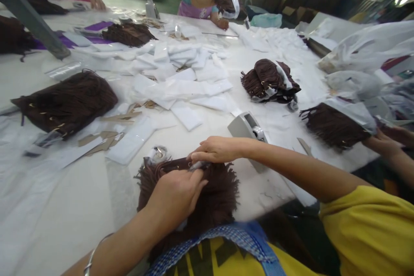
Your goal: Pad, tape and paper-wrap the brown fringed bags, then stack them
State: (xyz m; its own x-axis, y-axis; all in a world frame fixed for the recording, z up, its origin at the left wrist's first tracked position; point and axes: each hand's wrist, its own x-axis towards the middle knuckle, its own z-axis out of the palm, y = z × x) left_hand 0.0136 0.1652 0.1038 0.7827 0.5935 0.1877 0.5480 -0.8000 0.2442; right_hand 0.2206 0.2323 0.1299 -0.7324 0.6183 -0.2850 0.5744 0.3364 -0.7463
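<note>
A dark brown fringed handbag (223, 194) lies on the table edge right against my body. My left hand (176, 194) is closed at the bag's top, its fingertips pinching near a small wrapped piece (199, 165) that looks like plastic over hardware. From the other side, my right hand (218, 148) reaches over the same top edge with fingers bent down onto it. Exactly what the fingertips grip is partly hidden. A ring of clear plastic wrap (158, 154) shows at the bag's upper left corner.
A grey tape dispenser (247, 127) stands just beyond my right forearm. White paper pieces (187, 90) and brown card scraps (110, 140) litter the table (80, 207). Other fringed bags (74, 99) lie around. A co-worker's hands (384, 142) hold one at right; others work across the table.
</note>
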